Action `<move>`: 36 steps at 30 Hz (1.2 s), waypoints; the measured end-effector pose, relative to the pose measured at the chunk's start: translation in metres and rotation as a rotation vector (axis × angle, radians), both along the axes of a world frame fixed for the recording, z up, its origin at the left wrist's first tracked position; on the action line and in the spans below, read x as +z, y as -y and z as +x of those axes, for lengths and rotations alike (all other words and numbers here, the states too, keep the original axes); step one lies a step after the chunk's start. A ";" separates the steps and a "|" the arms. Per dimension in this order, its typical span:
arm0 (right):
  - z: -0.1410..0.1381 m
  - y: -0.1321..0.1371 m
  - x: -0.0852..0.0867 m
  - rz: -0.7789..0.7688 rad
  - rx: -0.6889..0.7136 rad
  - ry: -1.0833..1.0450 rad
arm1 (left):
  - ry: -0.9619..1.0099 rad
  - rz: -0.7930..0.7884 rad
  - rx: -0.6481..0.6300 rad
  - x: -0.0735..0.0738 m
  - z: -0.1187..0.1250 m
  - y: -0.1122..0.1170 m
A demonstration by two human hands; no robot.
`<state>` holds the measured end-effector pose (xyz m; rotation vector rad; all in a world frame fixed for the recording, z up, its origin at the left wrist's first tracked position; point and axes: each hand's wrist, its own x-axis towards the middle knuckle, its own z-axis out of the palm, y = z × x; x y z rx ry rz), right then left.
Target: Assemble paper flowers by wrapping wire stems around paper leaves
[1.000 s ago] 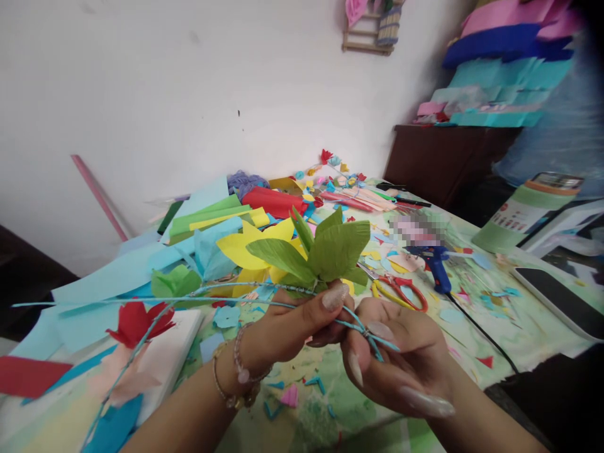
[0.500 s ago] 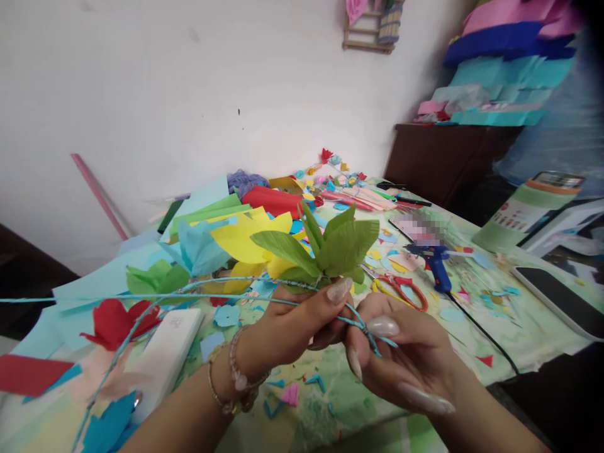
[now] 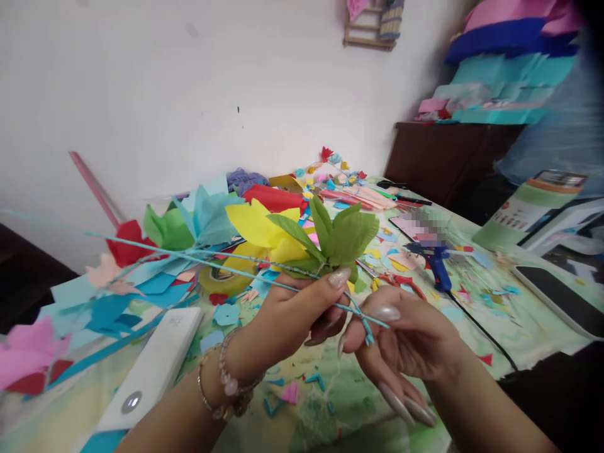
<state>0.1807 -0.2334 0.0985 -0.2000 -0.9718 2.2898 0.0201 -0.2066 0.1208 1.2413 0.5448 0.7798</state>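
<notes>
My left hand (image 3: 302, 314) is closed around a stem of wire wrapped in light blue (image 3: 236, 270), thumb on top. Above its thumb stands an olive-green paper flower (image 3: 346, 238). Further along the wire to the left come a yellow paper flower (image 3: 259, 228), a light blue one (image 3: 217, 217), a green one (image 3: 167, 228) and a red one (image 3: 126, 244). Between thumb and index finger, my right hand (image 3: 410, 336) pinches the wire's twisted near end; its other fingers spread downward. A second wire strand crosses in front of the flowers.
A yellow tape roll (image 3: 221, 280) and a white device with a lit display (image 3: 155, 365) lie on the left. Scissors (image 3: 401, 283), a blue glue gun (image 3: 438, 270), a phone (image 3: 557, 299) and a green bottle (image 3: 528, 211) are on the right. Paper scraps litter the table.
The flowers along the wire at left have swung upward, and a pink one has come into view. My right hand's lower fingers have spread downward; both hands still hold the wire.
</notes>
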 end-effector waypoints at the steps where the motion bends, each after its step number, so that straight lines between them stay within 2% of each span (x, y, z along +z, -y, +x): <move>1: 0.001 0.000 0.000 -0.012 -0.002 -0.009 | 0.009 -0.004 -0.008 0.000 0.000 0.000; 12: -0.001 -0.002 -0.007 -0.101 0.025 -0.090 | 0.011 0.036 -0.038 -0.002 0.001 -0.001; 19: -0.006 -0.003 -0.011 -0.073 0.009 -0.099 | -0.018 0.037 -0.038 -0.001 0.000 0.000; 27: -0.002 -0.002 -0.013 -0.121 0.045 -0.145 | -0.056 0.056 -0.025 0.002 0.001 0.001; 36: -0.005 -0.002 -0.017 -0.112 0.021 -0.131 | -0.006 0.034 -0.055 0.002 0.001 0.001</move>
